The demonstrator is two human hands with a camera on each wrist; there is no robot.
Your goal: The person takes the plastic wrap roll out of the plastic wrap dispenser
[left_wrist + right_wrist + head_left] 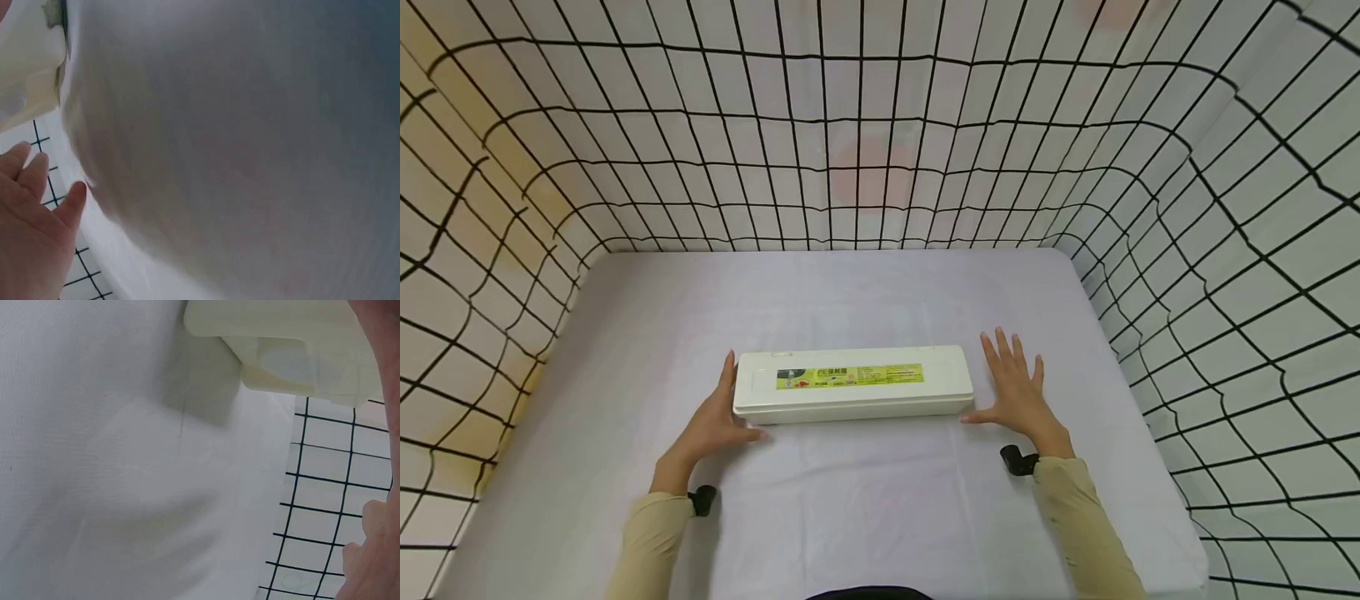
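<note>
And there sits the long white box (853, 399), mid-worktop (880, 517), label (850, 377) up, a hand at either end! On the left, the left hand (711, 425) is tight to its end, fingers straight, thumb split away along the front edge; whether skin truly meets plastic, I can't tell. Over on the right, the right hand (1018, 396) has its fingers fanned wide and holding nothing, a gap between palm and box, thumb near the front corner. My call: this is a two-handed framing of the box, and the good play is symmetry, closing that right-side gap squarely, thumb in front, fingers round the end, with even pressure low on the body rather than on the lid. Now the room: bare white cloth lies in front and behind, and the box is well clear of the edges. The black mesh (857, 169) walls the far side and both flanks, so wide elbow swings or a long sideways slide would be the danger.
</note>
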